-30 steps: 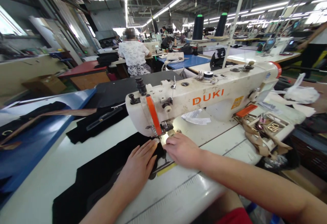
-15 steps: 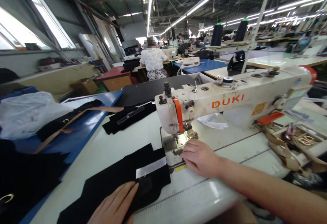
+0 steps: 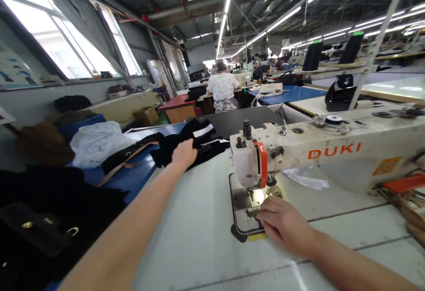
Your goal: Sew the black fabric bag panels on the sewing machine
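My left hand (image 3: 185,153) is stretched out to the far left part of the sewing table, its fingers closed on a black fabric piece (image 3: 191,133) with a pale strip. Under and beside it lies another black piece (image 3: 210,149) with a zipper-like line. My right hand (image 3: 282,220) rests at the needle plate of the white sewing machine (image 3: 295,145), just in front of the lit presser foot area. Its fingertips are pinched together, and what they hold, if anything, is hidden.
On the left, a blue table (image 3: 139,162) bears a clear plastic bag (image 3: 98,142), a tan strap (image 3: 121,169) and black fabric with metal eyelets (image 3: 49,220). Clear plastic pieces (image 3: 307,178) lie behind the machine's needle end. Another person (image 3: 222,88) sits further ahead.
My left hand has carried the black fabric piece from the front of the table to the far left, onto the other piece. My right hand stays by the needle. The view has turned left.
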The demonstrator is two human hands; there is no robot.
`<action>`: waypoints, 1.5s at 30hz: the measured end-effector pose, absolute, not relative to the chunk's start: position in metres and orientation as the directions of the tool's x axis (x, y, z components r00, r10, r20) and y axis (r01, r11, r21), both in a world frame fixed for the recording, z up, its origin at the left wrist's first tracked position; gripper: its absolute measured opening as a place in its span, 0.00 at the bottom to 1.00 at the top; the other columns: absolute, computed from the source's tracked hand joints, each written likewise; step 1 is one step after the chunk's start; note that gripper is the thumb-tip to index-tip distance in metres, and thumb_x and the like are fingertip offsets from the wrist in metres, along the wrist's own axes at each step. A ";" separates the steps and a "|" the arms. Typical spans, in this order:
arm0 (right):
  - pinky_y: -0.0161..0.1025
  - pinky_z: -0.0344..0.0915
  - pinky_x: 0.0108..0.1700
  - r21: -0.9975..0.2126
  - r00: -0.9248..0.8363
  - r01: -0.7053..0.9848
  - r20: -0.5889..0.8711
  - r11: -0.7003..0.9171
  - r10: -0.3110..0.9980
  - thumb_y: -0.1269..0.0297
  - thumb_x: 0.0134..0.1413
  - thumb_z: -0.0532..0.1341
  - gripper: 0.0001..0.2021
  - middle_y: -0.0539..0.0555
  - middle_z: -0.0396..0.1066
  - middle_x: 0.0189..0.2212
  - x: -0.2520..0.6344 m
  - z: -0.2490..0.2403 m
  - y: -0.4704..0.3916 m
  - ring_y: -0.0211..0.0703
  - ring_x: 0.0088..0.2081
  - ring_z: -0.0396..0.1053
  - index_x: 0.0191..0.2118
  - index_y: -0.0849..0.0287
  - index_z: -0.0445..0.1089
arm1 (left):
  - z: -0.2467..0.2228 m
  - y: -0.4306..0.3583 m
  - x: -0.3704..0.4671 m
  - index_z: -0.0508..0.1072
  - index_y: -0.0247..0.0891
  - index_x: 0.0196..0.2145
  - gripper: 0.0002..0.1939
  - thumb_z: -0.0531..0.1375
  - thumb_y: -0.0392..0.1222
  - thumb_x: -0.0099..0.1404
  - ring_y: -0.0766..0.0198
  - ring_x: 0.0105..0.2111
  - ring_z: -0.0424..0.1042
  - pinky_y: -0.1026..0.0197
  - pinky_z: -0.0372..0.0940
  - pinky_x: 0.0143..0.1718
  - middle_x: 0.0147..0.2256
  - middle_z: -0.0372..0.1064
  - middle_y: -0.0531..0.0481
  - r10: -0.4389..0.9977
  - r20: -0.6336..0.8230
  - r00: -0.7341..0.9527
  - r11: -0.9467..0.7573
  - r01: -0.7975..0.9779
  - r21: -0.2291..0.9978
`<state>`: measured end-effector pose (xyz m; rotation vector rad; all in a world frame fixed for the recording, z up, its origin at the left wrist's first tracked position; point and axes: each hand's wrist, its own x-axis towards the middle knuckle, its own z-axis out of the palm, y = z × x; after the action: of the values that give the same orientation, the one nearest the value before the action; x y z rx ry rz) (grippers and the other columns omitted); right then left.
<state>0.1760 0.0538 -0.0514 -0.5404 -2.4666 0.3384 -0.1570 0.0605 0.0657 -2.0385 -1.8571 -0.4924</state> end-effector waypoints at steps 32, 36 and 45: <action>0.42 0.63 0.40 -0.336 -0.765 0.275 0.491 0.901 0.416 0.72 0.63 0.51 0.13 0.56 0.70 0.31 0.179 -0.053 0.050 0.46 0.36 0.65 0.35 0.60 0.73 | 0.120 -0.117 -0.269 0.73 0.35 0.38 0.20 0.46 0.48 0.65 0.53 0.35 0.75 0.57 0.66 0.36 0.36 0.76 0.43 0.692 0.257 -0.675 0.660 0.735 0.156; 0.42 0.63 0.41 -0.336 -0.756 0.273 0.504 0.901 0.417 0.73 0.61 0.52 0.12 0.56 0.70 0.30 0.178 -0.052 0.051 0.45 0.36 0.65 0.35 0.60 0.73 | 0.125 -0.098 -0.224 0.71 0.39 0.37 0.19 0.45 0.50 0.63 0.49 0.40 0.73 0.53 0.64 0.43 0.41 0.75 0.41 0.766 0.389 -0.511 0.519 0.850 0.094; 0.40 0.62 0.39 -0.250 -0.752 0.319 0.521 0.914 0.405 0.73 0.59 0.54 0.11 0.55 0.70 0.28 0.176 -0.052 0.056 0.44 0.34 0.64 0.32 0.60 0.73 | 0.000 -0.041 -0.068 0.67 0.40 0.32 0.13 0.50 0.51 0.61 0.62 0.18 0.69 0.62 0.63 0.22 0.18 0.65 0.55 0.928 -0.269 -0.258 0.373 0.628 0.683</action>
<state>0.1759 0.0555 -0.0519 -0.5161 -2.4836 0.1943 -0.0684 -0.0414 -0.0001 -2.0683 -3.0709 -0.9166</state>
